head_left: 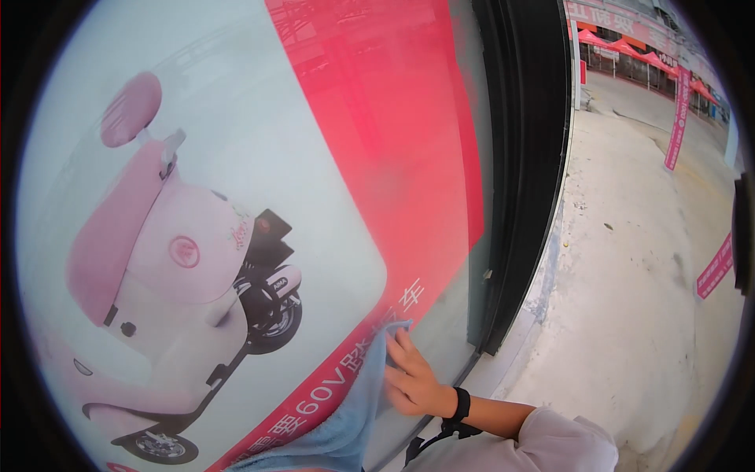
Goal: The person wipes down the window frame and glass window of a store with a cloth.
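My right hand (pixel 413 381) presses a light blue cloth (pixel 351 429) against a glass pane. The fingers are partly hidden by the cloth, which hangs down from them toward the lower edge of the view. A black band (pixel 461 404) circles the wrist. Behind the glass, or on it, is a large poster (pixel 314 228) with a pale pink scooter (pixel 185 252), a white ground and a red border. The cloth covers part of the white lettering on the red border. My left hand is out of view.
A thick black frame (pixel 527 157) edges the glass on its right. Beyond it lies pale concrete paving (pixel 621 259). Farther off stand a pink banner post (pixel 678 118) and red canopies (pixel 621 46). A second pink banner (pixel 714 267) shows at the right rim.
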The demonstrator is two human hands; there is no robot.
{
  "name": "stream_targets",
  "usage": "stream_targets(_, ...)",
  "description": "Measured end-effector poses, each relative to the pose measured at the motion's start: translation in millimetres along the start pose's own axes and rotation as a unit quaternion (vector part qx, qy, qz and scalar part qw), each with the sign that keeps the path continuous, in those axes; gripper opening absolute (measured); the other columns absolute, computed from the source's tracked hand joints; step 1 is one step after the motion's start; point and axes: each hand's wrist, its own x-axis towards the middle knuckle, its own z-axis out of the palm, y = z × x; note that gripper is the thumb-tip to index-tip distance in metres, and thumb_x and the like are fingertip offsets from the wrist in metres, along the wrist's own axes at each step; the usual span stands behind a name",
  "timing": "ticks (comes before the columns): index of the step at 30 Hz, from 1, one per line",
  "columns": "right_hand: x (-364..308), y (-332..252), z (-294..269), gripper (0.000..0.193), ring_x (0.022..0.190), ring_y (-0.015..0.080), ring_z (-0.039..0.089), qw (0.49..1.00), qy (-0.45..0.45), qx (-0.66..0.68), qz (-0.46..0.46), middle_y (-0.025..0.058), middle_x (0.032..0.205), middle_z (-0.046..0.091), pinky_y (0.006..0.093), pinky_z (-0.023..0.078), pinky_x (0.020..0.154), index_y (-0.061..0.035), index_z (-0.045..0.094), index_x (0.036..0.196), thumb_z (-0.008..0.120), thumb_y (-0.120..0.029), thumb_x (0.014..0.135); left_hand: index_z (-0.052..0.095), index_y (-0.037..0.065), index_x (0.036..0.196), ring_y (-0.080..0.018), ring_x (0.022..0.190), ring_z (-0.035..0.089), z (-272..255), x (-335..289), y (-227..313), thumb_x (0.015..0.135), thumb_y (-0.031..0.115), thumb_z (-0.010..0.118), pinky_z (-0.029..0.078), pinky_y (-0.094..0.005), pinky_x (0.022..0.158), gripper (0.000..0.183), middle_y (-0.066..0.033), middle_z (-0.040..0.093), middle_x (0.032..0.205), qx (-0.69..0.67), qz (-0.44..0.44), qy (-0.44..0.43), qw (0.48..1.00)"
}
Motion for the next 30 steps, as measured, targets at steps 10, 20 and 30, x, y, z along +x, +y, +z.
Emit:
stream_targets(10, -68, 102, -37, 0.046, 0.149, 0.0579, 0.018, 0.985, -0.065, -0.138, 0.075, 0.0329, 0.161, 0.026, 0.0555, 0.021, 0.122, 0.0012, 0.059, 0.132, 0.05, 0.001, 0.087, 0.007, 0.001, 0.163, -0.0609, 0.149, 0.0, 48, -37, 25, 0.098, 0.057, 0.052, 0.0, -0.0744, 0.112, 0.097, -0.0364, -0.003, 0.165, 0.134, 0.112, -0.184, 0.967)
stream_targets(20, 10, 180, -106, 0.048, 0.153, 0.0424, 0.024, 0.979, 0.117, -0.153, 0.067, 0.0265, 0.163, 0.029, 0.0468, 0.02, 0.124, 0.0024, 0.049, 0.146, 0.048, -0.007, 0.099, 0.029, 0.005, 0.158, -0.0598, 0.149, 0.009, 78, -34, 79, 0.094, 0.036, 0.055, -0.005, -0.0746, 0.11, 0.075, -0.0359, 0.009, 0.165, -0.086, 0.122, -0.228, 0.962)
stream_targets(30, -216, 220, -25, 0.059, 0.15, 0.0368, 0.03, 0.824, 0.116, 0.042, 0.554, 0.0247, 0.16, 0.035, 0.0406, 0.024, 0.122, 0.0024, 0.03, 0.156, 0.038, -0.031, 0.108, 0.053, 0.0, 0.117, -0.0524, 0.128, 0.046, 134, -131, 97, 0.083, 0.028, 0.066, 0.021, -0.0722, 0.101, 0.046, -0.0375, 0.039, 0.152, -0.071, 0.162, -0.379, 0.908)
